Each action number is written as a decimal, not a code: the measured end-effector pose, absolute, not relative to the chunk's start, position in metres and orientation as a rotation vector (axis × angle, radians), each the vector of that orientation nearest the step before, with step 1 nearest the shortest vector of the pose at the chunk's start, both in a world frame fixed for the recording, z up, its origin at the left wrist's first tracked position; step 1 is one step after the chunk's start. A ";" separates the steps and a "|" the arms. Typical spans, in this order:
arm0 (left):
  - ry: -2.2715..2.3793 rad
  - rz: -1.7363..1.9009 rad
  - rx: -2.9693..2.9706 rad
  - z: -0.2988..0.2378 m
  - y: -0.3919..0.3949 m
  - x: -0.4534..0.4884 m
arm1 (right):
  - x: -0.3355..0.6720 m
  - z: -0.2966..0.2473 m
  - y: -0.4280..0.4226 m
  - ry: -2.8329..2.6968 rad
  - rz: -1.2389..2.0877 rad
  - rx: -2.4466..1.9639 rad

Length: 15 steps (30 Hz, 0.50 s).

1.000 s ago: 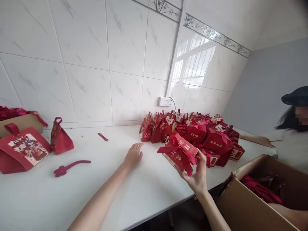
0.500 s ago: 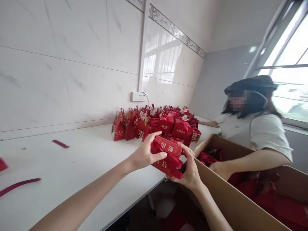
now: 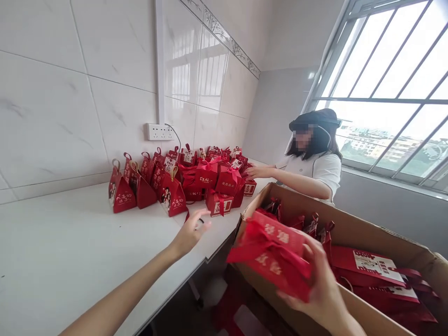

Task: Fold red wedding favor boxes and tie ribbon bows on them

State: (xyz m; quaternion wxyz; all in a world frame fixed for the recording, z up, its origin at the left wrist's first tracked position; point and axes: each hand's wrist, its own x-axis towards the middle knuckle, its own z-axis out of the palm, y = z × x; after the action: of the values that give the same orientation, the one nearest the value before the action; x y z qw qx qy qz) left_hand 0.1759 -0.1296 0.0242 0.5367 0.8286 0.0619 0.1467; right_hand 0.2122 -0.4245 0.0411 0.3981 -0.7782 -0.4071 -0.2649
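Observation:
My right hand grips a red gift box with a red ribbon and holds it over the near edge of a large cardboard box. My left hand hovers above the white counter near its front edge, fingers loosely spread, holding nothing. A cluster of red gift boxes and small red bags stands on the counter beyond it. Inside the cardboard box lie more red bags and flat red packages.
Another person in a white shirt and dark cap stands at the far end of the counter, one hand reaching to the red boxes. A wall socket sits on the tiled wall. A barred window fills the right.
My view has swung right. My left hand has let go of the ribboned box and drawn back over the counter. My right hand has carried the box right, over the cardboard box.

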 end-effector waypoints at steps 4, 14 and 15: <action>0.174 0.397 2.255 -0.006 -0.141 0.196 | 0.238 0.073 -0.494 -0.681 -0.650 -2.298; -0.326 0.044 2.835 -0.031 -0.164 0.189 | 0.333 0.050 -0.534 -0.035 0.168 -2.251; -0.339 0.001 2.876 -0.032 -0.163 0.188 | 0.337 0.043 -0.531 -0.036 0.199 -2.224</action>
State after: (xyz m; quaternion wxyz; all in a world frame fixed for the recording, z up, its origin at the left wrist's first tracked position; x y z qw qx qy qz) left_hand 0.1882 -0.1632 -0.0323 0.1225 0.9857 -0.1161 0.0004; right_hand 0.3371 -0.5310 0.0425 0.4387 -0.8950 -0.0147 0.0800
